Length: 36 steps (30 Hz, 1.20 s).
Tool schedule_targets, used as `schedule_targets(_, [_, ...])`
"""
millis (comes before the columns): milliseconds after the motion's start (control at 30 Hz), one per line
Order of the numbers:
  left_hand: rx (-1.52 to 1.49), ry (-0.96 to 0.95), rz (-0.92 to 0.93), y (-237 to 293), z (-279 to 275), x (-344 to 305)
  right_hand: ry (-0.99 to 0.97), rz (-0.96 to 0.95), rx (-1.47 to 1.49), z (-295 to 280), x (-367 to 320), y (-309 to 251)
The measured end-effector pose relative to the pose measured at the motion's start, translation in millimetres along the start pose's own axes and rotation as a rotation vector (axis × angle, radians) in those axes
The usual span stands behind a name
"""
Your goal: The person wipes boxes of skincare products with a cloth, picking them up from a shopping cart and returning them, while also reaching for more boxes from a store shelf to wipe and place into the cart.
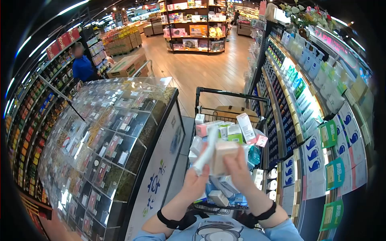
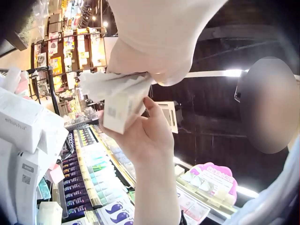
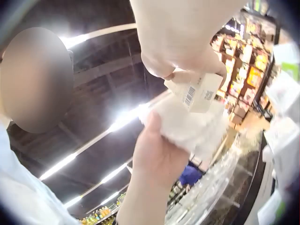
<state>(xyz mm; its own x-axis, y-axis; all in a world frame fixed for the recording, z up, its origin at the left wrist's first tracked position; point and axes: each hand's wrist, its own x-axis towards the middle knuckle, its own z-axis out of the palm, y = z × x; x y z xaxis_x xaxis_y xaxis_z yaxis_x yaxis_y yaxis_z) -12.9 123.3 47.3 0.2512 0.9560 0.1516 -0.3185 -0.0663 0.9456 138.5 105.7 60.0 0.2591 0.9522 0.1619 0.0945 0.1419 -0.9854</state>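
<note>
In the head view my left hand (image 1: pixel 195 183) holds a slim white packet (image 1: pixel 206 154), blurred there. The right wrist view shows that packet (image 3: pixel 187 123) as pale and sheet-like with jagged edges. My right hand (image 1: pixel 239 165) grips a small cream box (image 1: pixel 225 149) beside it. A barcode shows on the box (image 3: pixel 204 93) in the right wrist view, with the packet close under it. Both hands are above a black shopping cart (image 1: pixel 233 94) heaped with small cartons, among them a white upright carton (image 1: pixel 246 127) and a white carton near the handle (image 1: pixel 219 197).
Clear-lidded bulk bins (image 1: pixel 100 140) flank the cart on the left. Shelves of bottles and tubes (image 1: pixel 299 86) run along the right, with boxes marked by blue whales (image 1: pixel 313 152) nearby. A person in blue (image 1: pixel 83 66) stands behind the bins. A display shelf (image 1: pixel 193 30) stands ahead.
</note>
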Motion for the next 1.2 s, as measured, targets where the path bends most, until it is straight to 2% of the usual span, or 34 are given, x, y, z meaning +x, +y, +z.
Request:
schedule_targets(67, [0.398,-0.255,0.159,-3.8,4.8,1.1,-0.054,0.162,0.345,9.2,-2.4,15.8])
schedule_targets(100, [0.487,-0.325,0.256,-8.3,2.2,1.8,-0.038,0.175,0.339,4.0,-0.9,19.7])
schedule_targets(167, [0.51,-0.418,0.211,-12.1,-3.7,-0.7,0.121,0.369,0.745,-8.3,12.2,21.8])
schedule_targets(200, [0.543,-0.497,0.176,-15.0,-6.1,-2.8,0.148,0.37,0.747,-12.3,14.4,24.4])
schedule_targets(233, [0.398,-0.464,0.031,-24.3,-9.1,-6.7,0.206,0.248,0.723,-14.7,17.0,26.6])
schedule_targets(267, [0.395,-0.485,0.024,-28.2,-10.7,-8.5,0.261,0.126,0.694,-16.8,17.4,28.5])
schedule_targets(333, [-0.251,-0.094,-0.756,-34.7,-13.8,-10.3,0.215,0.065,0.725,-18.0,9.8,32.9])
schedule_targets(367, [-0.387,-0.153,-0.672,-37.3,-14.7,-10.8,0.109,-0.043,0.467,-13.6,4.0,36.8])
schedule_targets(400, [-0.382,-0.163,-0.684,-37.6,-16.0,-8.7,0.003,-0.143,0.208,-10.2,-2.0,41.0])
schedule_targets(433, [-0.56,-0.123,-0.682,-35.1,-16.6,-6.1,0.018,-0.138,0.209,-8.1,-7.6,47.4])
schedule_targets(467, [-0.739,-0.079,-0.674,-32.5,-17.5,-2.6,-0.151,-0.285,0.002,-5.9,-11.2,53.6])
schedule_targets(500, [-0.787,-0.04,-0.672,-35.4,-22.6,2.1,-0.325,-0.43,-0.208,-5.1,-11.7,57.3])
schedule_targets(533, [-0.787,-0.039,-0.673,-38.8,-28.3,4.5,-0.325,-0.428,-0.208,-5.3,-11.3,58.8])
schedule_targets(600, [-0.881,-0.011,-0.71,-44.8,-40.3,7.0,-0.454,-0.458,-0.289,-2.4,-8.5,52.3])
schedule_targets(633, [-0.9,-0.02,-0.71,-45.5,-45.1,7.1,-0.472,-0.419,-0.464,-1.1,-5.0,46.5])
schedule_targets(800, [-0.867,0.035,-0.67,-41.1,-69.2,9.3,-0.366,-0.567,-0.563,2.9,18.6,60.8])
schedule_targets(867, [-0.882,0.051,-0.632,-38.1,-78.5,11.4,-0.367,-0.397,-0.571,5.5,35.3,50.9])
schedule_targets(933, [-0.786,0.094,-0.523,-36.1,-87.7,15.9,-0.32,-0.469,-0.617,9.9,60.2,48.2])
schedule_targets(1000, [-0.759,0.113,-0.509,-38.7,-97.5,20.2,-0.222,-0.595,-0.707,14.0,88.6,56.6])
schedule_targets(1033, [-0.729,0.126,-0.5,-40.5,-102.3,23.2,-0.225,-0.6,-0.708,16.3,102.4,65.9])
schedule_targets(1100, [-0.718,0.145,-0.511,-45.0,-109.2,27.9,-0.214,-0.412,-0.63,22.3,129.0,88.9])
schedule_targets(1133, [-0.704,0.164,-0.528,-47.9,-112.6,30.5,-0.213,-0.42,-0.633,26.5,137.1,98.8])
schedule_targets(1200, [-0.682,0.176,-0.53,-55.4,-120.9,35.8,-0.164,-0.251,-0.693,35.2,151.2,113.8])
